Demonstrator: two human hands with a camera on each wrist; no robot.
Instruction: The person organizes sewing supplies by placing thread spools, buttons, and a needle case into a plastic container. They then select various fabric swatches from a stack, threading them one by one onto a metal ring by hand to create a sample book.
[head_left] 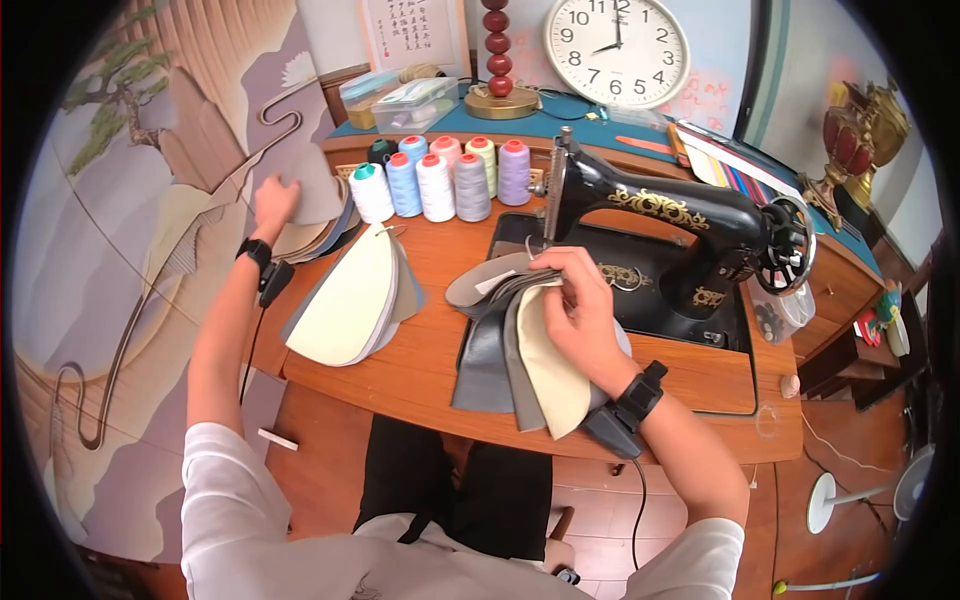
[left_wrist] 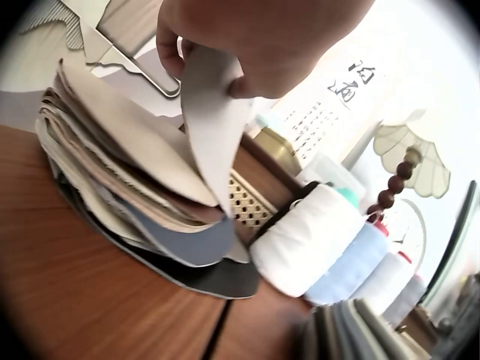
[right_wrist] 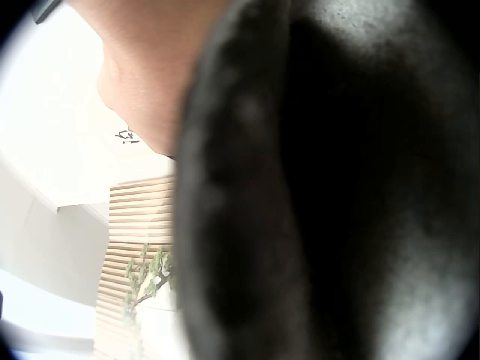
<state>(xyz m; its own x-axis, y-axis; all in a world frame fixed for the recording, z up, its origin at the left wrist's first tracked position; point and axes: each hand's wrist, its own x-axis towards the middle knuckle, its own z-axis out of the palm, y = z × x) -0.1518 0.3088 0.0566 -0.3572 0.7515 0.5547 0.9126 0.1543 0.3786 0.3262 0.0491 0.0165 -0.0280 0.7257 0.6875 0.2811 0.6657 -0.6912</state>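
A person's left hand (head_left: 277, 205) pinches a light grey swatch (left_wrist: 214, 112) between thumb and curled fingers; in the left wrist view the swatch hangs on edge below the fingertips, its long axis close to upright, its narrowing lower end pointing down at the edge of a swatch stack (left_wrist: 142, 154); this stack lies just below the fingers, a pile of beige, brown, grey and blue-grey leaves with rounded ends, a black leaf lowest on the wooden table (head_left: 415, 390)

The right hand (head_left: 580, 300) grips a fanned swatch bunch (head_left: 552, 365) by its upper end, thumb in front and fingers bent over the top; the cream, grey and glossy dark leaves run from the fingers toward the person, wide ends lowest, near the table edge; a grey-brown leaf (head_left: 470, 290) points left from those fingers, rounded end outward; in the right wrist view, dark blurred material fills much of the picture

Between the two hands, nearer the person than the left fingers, a cream-topped fan (head_left: 345, 305) lies flat, narrow end away from the person, wide end toward them; thread spools (head_left: 438, 190) stand to the right of the left fingers; a black sewing machine (head_left: 660, 205) stands beyond and to the right of the right fingers
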